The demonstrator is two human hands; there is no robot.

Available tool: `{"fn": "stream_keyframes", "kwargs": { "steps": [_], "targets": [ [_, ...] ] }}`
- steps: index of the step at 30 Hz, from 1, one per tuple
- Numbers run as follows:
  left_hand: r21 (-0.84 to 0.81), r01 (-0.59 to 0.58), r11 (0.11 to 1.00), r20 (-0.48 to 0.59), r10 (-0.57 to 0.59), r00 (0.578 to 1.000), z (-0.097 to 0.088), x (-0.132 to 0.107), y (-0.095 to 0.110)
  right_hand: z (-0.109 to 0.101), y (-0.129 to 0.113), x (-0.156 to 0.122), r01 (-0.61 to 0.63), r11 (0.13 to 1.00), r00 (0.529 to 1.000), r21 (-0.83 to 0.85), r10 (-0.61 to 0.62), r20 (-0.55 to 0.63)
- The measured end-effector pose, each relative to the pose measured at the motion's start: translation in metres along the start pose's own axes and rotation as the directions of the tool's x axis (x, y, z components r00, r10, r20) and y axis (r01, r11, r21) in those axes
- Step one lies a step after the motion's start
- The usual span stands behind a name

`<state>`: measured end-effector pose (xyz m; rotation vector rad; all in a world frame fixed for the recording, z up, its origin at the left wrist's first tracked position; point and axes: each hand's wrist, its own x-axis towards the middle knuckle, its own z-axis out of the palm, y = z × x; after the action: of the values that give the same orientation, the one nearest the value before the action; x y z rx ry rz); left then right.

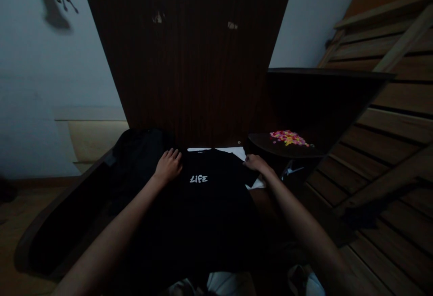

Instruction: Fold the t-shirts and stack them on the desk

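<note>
A black T-shirt with white lettering lies spread out in front of me, its neck end away from me. The print appears upside down from my side. My left hand rests on the cloth near the left shoulder, palm down, with fingers a little apart. At the opposite shoulder, my right hand has its fingers closed at the edge of the sleeve. Under the shirt, white material shows along the top edge and beside the right sleeve. Dark cloth lies bunched to the left of my left hand.
Behind the shirt rises a tall dark wooden panel. On a rounded shelf at right sits a pile of small pink, red and yellow pieces. A slatted wooden frame stands along the right. The room is dim.
</note>
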<state>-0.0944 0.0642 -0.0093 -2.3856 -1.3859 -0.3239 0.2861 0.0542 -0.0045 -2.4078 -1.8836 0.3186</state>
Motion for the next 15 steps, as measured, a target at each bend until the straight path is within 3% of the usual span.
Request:
{"fn": "stream_keyframes", "kwargs": {
  "steps": [4, 8, 12, 15],
  "targets": [
    [0.082, 0.038, 0.996, 0.056, -0.043, 0.997, 0.018, -0.004, -0.01, 0.008, 0.014, 0.006, -0.044, 0.999, 0.999, -0.013, 0.044, 0.028],
    [0.08, 0.038, 0.996, 0.05, -0.042, 0.998, 0.023, -0.006, -0.013, 0.01, 0.027, 0.009, -0.071, 0.997, 0.997, 0.012, 0.071, 0.014],
    [0.137, 0.054, 0.989, 0.102, -0.068, 0.992, 0.016, 0.001, -0.002, 0.006, 0.035, 0.011, -0.078, 0.996, 0.997, 0.048, 0.078, 0.016],
    [0.075, 0.071, 0.995, 0.087, -0.078, 0.993, 0.007, 0.009, 0.018, 0.003, 0.036, 0.009, -0.104, 0.994, 0.995, 0.028, 0.104, -0.01]
  ]
}}
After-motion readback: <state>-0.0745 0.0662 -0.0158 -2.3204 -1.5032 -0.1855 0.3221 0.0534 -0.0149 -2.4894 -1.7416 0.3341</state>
